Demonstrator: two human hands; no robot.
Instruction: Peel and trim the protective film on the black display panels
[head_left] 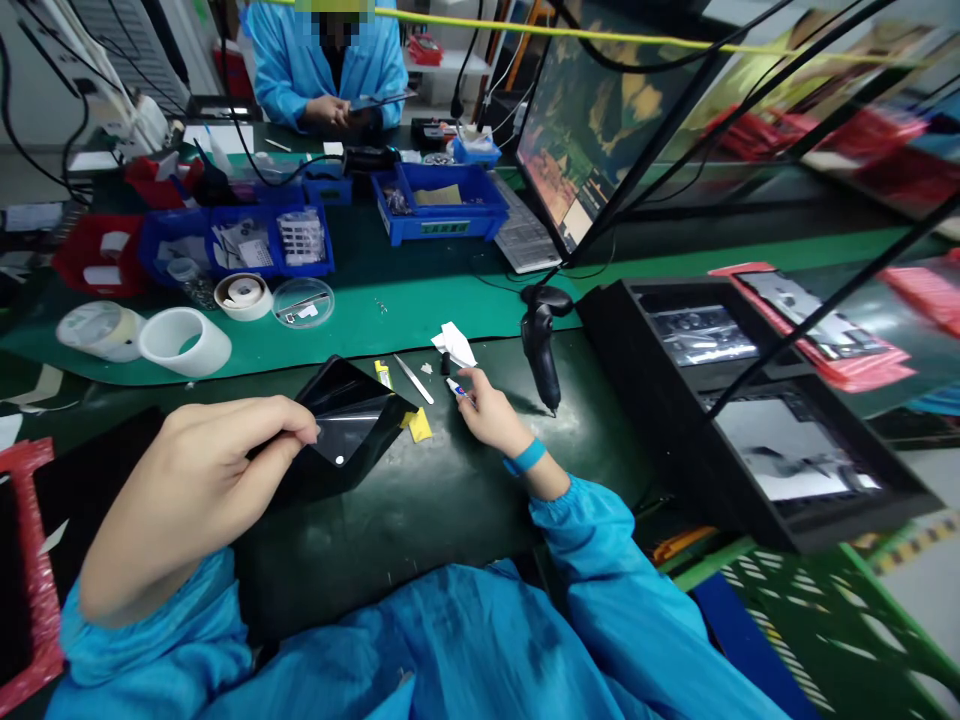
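My left hand [217, 470] is closed on a glossy black tablet-like panel [341, 420], holding it tilted above the dark mat. My right hand [487, 410] pinches a small white and blue tube [456, 389] near the mat's centre. Just beyond its fingertips lie a crumpled white wipe [454, 345], metal tweezers [412, 378] and yellow tape scraps [418, 425]. A black electric screwdriver [541, 345] stands upright to the right of that hand.
Black trays [750, 400] holding devices sit at right, a monitor [592, 120] and keyboard [521, 235] behind. Blue bins [442, 200], tape rolls [184, 340] and a clear dish [302, 302] lie on the green mat. Another person in a blue coat [326, 60] works across the table.
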